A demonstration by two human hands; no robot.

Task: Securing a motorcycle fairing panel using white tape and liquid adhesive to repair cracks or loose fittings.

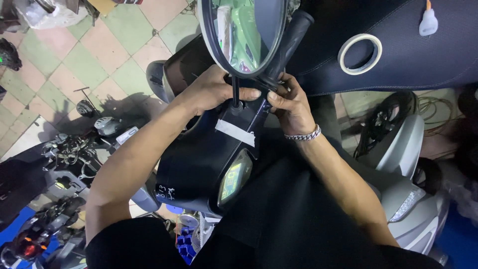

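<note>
At the top edge of a black scooter handlebar cover (199, 159), the left hand (211, 92) fingers clamp the round mirror's stem (234, 92); the right hand (294, 107) fingers pinch the handlebar grip's (291, 42) base.

Your left hand (211, 92) wraps the base of the mirror stem (234, 92) on the black scooter's handlebar cover (199, 159), thumb lying across it, while your right hand (291, 107), with a chain bracelet (303, 135) at the wrist, pinches the same spot from the other side, just below the black throttle grip (294, 37). The round mirror (244, 32) stands above both hands, a strip of white tape (235, 133) crosses the cover below them, and the display (235, 177) glows lower down. A tape roll (360, 54) lies on the dark seat (408, 55) to the right, a silver scooter (403, 174) stands beneath it, and parts (69, 154) litter the tiled floor (99, 55) on your left.
</note>
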